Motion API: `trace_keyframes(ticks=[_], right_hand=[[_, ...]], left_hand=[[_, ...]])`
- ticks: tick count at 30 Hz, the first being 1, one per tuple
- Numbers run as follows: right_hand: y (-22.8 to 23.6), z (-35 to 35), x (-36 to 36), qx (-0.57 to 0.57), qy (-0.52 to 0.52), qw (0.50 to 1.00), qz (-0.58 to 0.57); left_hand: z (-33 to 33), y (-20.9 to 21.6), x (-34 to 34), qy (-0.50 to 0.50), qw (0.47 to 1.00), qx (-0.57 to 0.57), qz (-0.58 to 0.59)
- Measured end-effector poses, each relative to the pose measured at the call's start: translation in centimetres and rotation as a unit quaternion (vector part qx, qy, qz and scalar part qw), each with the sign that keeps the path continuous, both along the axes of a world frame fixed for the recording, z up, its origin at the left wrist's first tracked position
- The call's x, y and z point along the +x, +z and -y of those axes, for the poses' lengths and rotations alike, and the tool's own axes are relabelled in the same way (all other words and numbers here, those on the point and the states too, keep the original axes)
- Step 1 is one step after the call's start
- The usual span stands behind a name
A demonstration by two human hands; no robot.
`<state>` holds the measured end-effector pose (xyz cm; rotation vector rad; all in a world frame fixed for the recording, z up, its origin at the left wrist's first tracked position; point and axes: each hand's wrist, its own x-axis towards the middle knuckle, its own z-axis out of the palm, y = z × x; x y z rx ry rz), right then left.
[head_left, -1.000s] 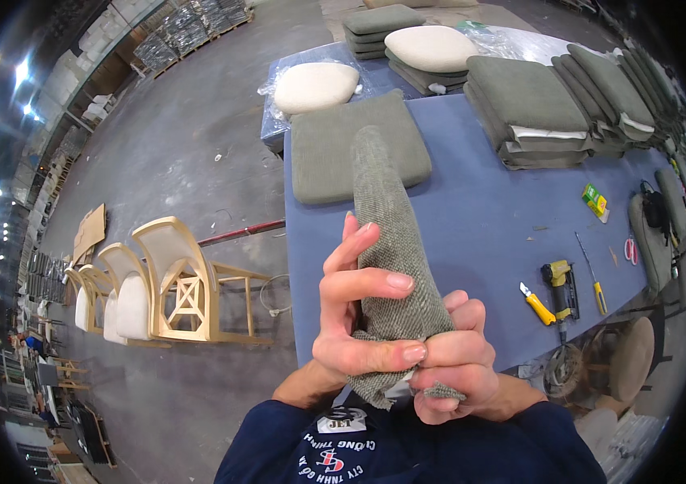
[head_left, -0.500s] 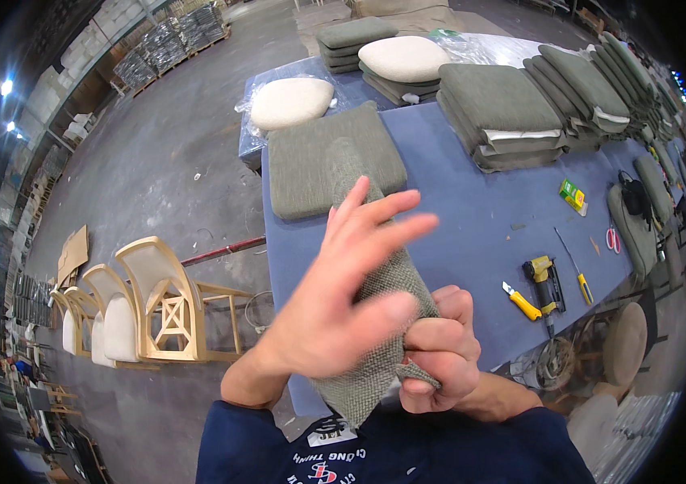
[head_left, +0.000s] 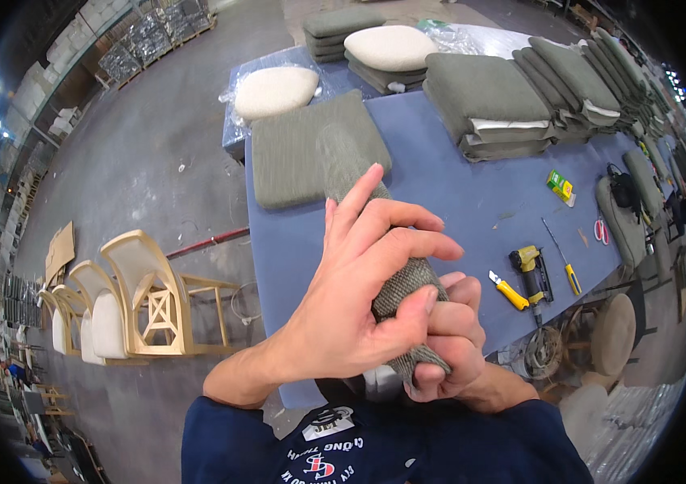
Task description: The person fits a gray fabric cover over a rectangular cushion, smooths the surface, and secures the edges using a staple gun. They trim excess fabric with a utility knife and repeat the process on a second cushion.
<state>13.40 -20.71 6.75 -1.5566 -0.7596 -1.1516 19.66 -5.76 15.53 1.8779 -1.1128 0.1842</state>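
My left hand, spread wide half a second ago, has now curled round the grey-green fabric strip, thumb pressing it, while my right hand keeps its closed grip on the lower end near my chest; so I judge I'm smoothing it lengthwise. Beneath: the blue table with a flat cushion, stacked cushions, a yellow stapler; wooden chairs stand on the concrete floor

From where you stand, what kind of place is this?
Most likely a furniture upholstery workshop: stacks of green seat cushions lie on a long blue worktable, unfinished wooden chair frames stand on the concrete floor, and both hands grip a strip of green fabric.
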Motion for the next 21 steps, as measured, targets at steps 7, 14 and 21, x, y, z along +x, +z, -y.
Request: trace_keyframes(ticks=[7,14,21], right_hand=[[-0.3,1.6,-0.3,-0.045,0.019,0.998,0.044],[-3.5,6.6,-2.1,0.092,0.011,0.996,-0.001],[-28.3,34.7,-0.3,-0.093,-0.433,0.731,-0.519]], left_hand=[[0.6,-0.2,-0.9,0.012,0.999,-0.004,0.041],[1.3,-0.7,-1.3,0.048,0.997,0.006,0.057],[2.5,-0.7,-1.0,0.025,0.998,0.011,0.062]])
